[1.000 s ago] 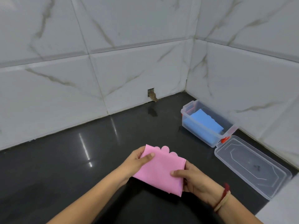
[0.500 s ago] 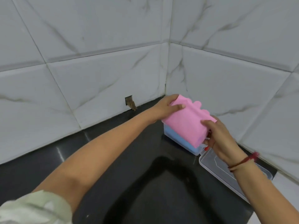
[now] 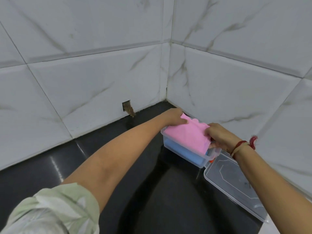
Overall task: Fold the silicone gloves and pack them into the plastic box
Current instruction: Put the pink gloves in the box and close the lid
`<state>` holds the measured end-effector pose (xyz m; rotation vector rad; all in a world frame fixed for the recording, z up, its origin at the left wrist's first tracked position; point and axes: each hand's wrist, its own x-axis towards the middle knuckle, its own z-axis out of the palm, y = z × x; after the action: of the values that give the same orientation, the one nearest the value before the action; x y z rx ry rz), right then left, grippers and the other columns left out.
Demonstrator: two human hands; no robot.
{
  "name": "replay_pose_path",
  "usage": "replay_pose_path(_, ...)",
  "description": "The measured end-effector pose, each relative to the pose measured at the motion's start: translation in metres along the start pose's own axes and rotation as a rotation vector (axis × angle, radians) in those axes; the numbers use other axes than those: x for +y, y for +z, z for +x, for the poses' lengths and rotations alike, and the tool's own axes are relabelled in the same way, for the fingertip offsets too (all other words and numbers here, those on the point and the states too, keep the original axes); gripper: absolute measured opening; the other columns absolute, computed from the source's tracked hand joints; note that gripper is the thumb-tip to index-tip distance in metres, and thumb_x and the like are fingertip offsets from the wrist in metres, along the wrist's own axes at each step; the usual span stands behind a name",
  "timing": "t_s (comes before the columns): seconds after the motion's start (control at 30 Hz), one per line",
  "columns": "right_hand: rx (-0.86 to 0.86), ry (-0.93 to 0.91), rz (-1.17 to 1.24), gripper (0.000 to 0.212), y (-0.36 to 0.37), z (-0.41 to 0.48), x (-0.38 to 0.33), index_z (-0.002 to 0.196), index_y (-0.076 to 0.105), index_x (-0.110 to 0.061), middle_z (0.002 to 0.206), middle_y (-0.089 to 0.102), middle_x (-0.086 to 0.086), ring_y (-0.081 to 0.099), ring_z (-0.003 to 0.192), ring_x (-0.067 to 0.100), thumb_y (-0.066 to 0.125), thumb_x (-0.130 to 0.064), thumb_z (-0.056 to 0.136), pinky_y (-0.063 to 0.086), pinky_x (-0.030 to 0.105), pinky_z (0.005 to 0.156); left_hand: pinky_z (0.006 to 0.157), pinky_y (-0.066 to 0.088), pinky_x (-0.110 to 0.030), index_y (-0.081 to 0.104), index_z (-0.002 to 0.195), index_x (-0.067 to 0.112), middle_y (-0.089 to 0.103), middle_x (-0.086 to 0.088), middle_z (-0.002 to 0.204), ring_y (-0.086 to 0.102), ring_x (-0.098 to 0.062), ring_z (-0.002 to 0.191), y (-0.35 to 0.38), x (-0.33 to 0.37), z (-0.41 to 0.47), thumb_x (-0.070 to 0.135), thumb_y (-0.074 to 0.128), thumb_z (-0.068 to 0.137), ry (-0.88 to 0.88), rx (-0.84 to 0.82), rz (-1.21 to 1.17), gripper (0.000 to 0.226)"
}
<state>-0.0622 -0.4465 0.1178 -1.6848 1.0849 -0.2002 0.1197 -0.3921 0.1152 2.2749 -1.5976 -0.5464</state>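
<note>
Pink glove [image 3: 187, 135], folded into a flat packet, is being held over the open plastic box [image 3: 184, 153] by both hands. It is pinched at its far corner by the left hand [image 3: 175, 117], with the thumb laid on top and the fingers underneath. Its near right edge is gripped by the right hand [image 3: 219, 136], fingers curled tight around the material. The scalloped fingertip edge of the glove is turned towards the wall. The packet sits tilted across the box mouth, its left side level with the rim and part of it already inside; whether it rests on what lies below cannot be told.

Blue folded glove [image 3: 182, 152] is seen through the clear wall of the box, lying flat on the bottom beneath the pink one. The box is placed on the black desk [image 3: 101, 157], in the corner where the two tiled walls meet, close against the right wall. An orange clip [image 3: 211, 160] is visible at its near end. The clear lid [image 3: 236, 186] is laid flat on the desk just beside that near end, nothing on it.

A red thread bracelet [image 3: 243, 144] is worn on the right wrist, and a pale green sleeve [image 3: 55, 211] is rolled up on the left arm.
</note>
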Motion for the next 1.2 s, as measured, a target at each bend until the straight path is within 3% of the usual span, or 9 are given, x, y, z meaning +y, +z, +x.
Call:
replay_pose_path(0.13,0.036,-0.059,-0.247,0.014,0.003,0.008,0.005,0.074,0.048,-0.007,0.066,0.051,0.008,0.051,0.055,0.019,0.04,-0.001,0.085,0.04,0.017,0.036,0.069,0.037,-0.031,0.052,0.094,0.01,0.054,-0.003,0.095,0.053,-0.023,0.092,0.008,0.002,-0.001,0.046,0.052,0.092,0.022,0.031,0.174,0.036)
replay_pose_path(0.27,0.085,-0.125,-0.769,0.006,0.016,0.01,0.004,0.082,0.049,-0.008,0.087,0.059,0.015,0.054,0.077,0.028,0.044,-0.01,0.085,0.044,0.028,0.063,0.068,0.036,-0.031,0.055,0.103,0.009,0.058,-0.003,0.099,0.055,-0.022,0.094,0.012,0.003,-0.006,0.044,0.052,0.092,0.021,0.056,0.259,0.037)
replay_pose_path(0.37,0.175,-0.159,-1.146,0.02,0.032,0.007,0.004,0.092,0.056,-0.008,0.102,0.066,0.014,0.064,0.091,0.029,0.037,-0.004,0.088,0.048,0.031,0.074,0.064,0.038,-0.031,0.049,0.113,0.007,0.06,-0.009,0.106,0.055,-0.023,0.089,0.016,0.009,-0.016,0.041,0.061,0.088,0.05,0.167,0.28,0.044)
replay_pose_path(0.47,0.401,-0.304,-1.168,0.027,0.033,0.004,0.012,0.108,0.058,-0.004,0.104,0.065,0.015,0.064,0.092,0.032,0.037,-0.006,0.091,0.044,0.032,0.065,0.059,0.042,-0.033,0.04,0.127,0.01,0.054,-0.01,0.11,0.052,-0.027,0.096,0.024,0.017,-0.031,0.044,0.069,0.08,0.136,0.445,0.411,0.065)
replay_pose_path(0.57,0.414,-0.488,-1.036,0.03,0.025,0.001,0.014,0.118,0.055,-0.012,0.107,0.058,0.016,0.057,0.096,0.036,0.042,-0.014,0.09,0.041,0.034,0.066,0.056,0.038,-0.032,0.049,0.119,0.012,0.057,-0.009,0.105,0.054,-0.027,0.092,0.031,0.029,-0.046,0.04,0.061,0.086,0.154,0.546,0.399,0.045)
replay_pose_path(0.73,-0.043,-0.431,-0.936,0.045,0.031,0.008,0.022,0.138,0.04,-0.014,0.137,0.043,0.018,0.049,0.119,0.038,0.045,-0.018,0.093,0.041,0.043,0.098,0.064,0.038,-0.035,0.054,0.117,0.013,0.059,-0.01,0.111,0.055,-0.03,0.105,0.059,0.038,-0.054,0.019,0.046,0.092,0.01,0.243,0.373,0.026)
replay_pose_path(0.83,-0.073,-0.396,-0.993,0.048,0.034,0.014,0.024,0.143,0.033,-0.019,0.143,0.037,0.018,0.048,0.121,0.036,0.043,-0.022,0.095,0.04,0.043,0.101,0.068,0.037,-0.035,0.054,0.118,0.012,0.06,-0.007,0.114,0.05,-0.028,0.112,0.061,0.036,-0.051,0.018,0.046,0.094,-0.086,0.132,0.392,0.025)
replay_pose_path(0.97,-0.094,-0.332,-1.077,0.043,0.045,0.019,0.019,0.14,0.036,-0.019,0.14,0.042,0.017,0.052,0.117,0.035,0.035,-0.026,0.097,0.043,0.042,0.097,0.091,0.046,-0.039,0.054,0.122,0.015,0.058,-0.008,0.117,0.052,-0.028,0.114,0.046,0.028,-0.045,0.017,0.045,0.096,-0.055,-0.101,0.34,0.028)
replay_pose_path(1.2,-0.102,-0.223,-1.154,0.048,0.058,0.022,0.011,0.147,0.021,-0.017,0.15,0.027,0.018,0.048,0.122,0.038,0.018,-0.03,0.1,0.039,0.042,0.098,0.112,0.024,-0.048,0.024,0.149,0.019,0.027,-0.012,0.154,0.026,-0.028,0.139,0.034,-0.004,-0.027,0.026,0.032,0.101,0.028,-0.32,0.366,0.049)
